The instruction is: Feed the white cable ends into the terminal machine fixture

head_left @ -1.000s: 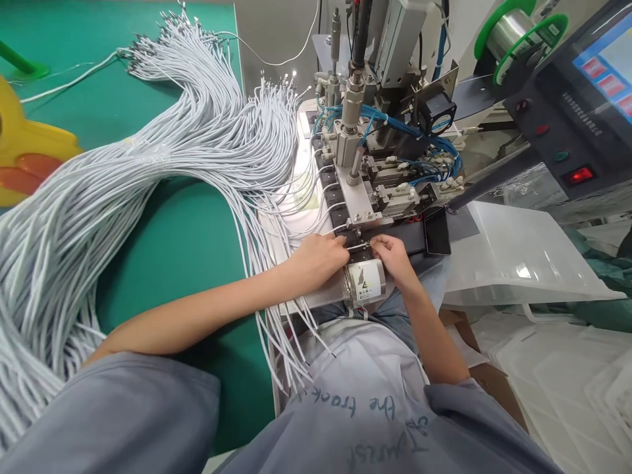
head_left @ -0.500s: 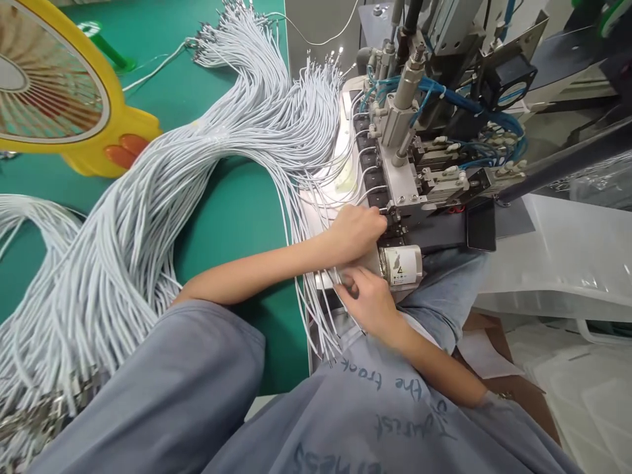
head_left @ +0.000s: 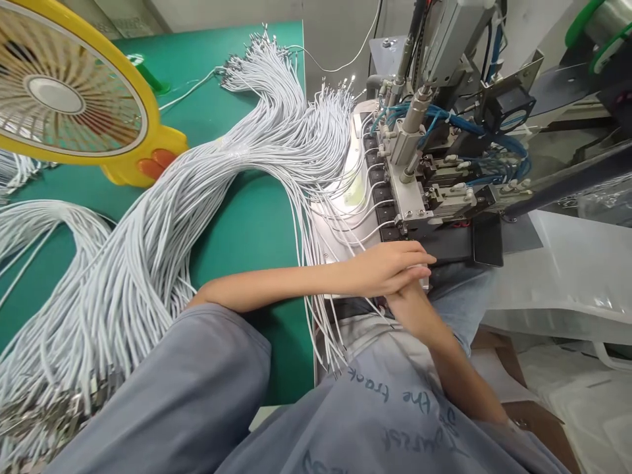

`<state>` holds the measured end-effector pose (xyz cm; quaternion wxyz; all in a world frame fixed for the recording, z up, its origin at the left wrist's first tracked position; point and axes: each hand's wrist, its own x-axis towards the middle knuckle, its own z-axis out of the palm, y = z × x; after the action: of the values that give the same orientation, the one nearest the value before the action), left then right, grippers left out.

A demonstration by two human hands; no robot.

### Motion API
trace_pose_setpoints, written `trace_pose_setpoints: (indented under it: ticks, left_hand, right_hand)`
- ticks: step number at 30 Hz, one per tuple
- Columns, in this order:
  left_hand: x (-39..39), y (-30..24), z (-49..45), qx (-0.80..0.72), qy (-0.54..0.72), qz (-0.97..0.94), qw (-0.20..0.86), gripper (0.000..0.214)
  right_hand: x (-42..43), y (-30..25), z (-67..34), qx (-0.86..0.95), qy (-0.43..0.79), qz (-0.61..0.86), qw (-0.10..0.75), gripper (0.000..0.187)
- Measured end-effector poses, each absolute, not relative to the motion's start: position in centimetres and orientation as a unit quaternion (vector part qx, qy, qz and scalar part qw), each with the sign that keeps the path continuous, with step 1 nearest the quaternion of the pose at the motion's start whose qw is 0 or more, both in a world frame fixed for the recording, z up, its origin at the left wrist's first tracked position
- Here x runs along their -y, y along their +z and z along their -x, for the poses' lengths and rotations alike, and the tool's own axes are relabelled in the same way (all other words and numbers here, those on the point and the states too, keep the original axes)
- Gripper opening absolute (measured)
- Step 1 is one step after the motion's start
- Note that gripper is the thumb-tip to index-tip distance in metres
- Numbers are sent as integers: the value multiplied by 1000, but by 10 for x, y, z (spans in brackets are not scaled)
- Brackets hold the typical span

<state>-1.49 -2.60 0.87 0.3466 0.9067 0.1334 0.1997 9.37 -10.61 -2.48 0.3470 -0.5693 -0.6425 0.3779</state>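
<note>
My left hand point(head_left: 395, 266) lies across the top of my right hand point(head_left: 413, 308), its fingers stretched out toward the right. The fingers of my right hand are hidden beneath it, so whether they hold anything does not show. A labelled jar is mostly covered by the hands. Several loose white cables point(head_left: 309, 276) hang over the table edge under my left forearm, their tips above my lap. Just beyond my left hand, single white cables run into a row of black slots point(head_left: 388, 212) on the machine point(head_left: 412, 197).
A thick bundle of white cables point(head_left: 162, 191) crosses the green table point(head_left: 247, 217). At the upper left stands a yellow fan point(head_left: 172, 141). A green spool point(head_left: 151, 76) lies behind it. A wire reel point(head_left: 605, 36) is mounted at the upper right.
My left hand has left the machine slots and moved right and toward me, its fingers straightening over my right hand. My right hand has shifted right to the jar. The view has tilted slightly.
</note>
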Motion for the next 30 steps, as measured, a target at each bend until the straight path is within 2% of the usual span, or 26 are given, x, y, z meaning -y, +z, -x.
trace_pose_setpoints:
  ticks: [4,7,10,14,17,21,24,26,30]
  left_hand:
    - [15,3,16,-173,173,-893,377,39]
    - [8,-4,15,-172,212,-889,367,38]
    - [2,-8,13,-165,288,-873,357,28]
    - [0,-6,13,-149,351,-860,339,18]
    - [2,-4,13,-126,389,-850,332,14]
    - [5,-6,12,-118,405,-844,332,14]
    - [5,-5,12,-132,395,-854,311,15]
    - [3,-4,14,-136,379,-874,272,17]
    - [-4,-1,16,-117,308,-936,121,25]
  right_hand:
    - [106,-13,-124,598,400,624,306,21]
    - [101,-8,-138,522,373,636,428,12]
    - [95,-7,-143,449,354,607,551,13]
    - [89,-14,-136,406,370,557,623,12]
    - [86,-18,-126,413,328,539,656,8]
    - [87,-16,-115,434,249,559,661,8]
    - [90,-13,-113,452,189,600,633,11]
    - [90,-11,-117,460,194,623,603,13]
    - [85,-5,-136,511,275,625,522,14]
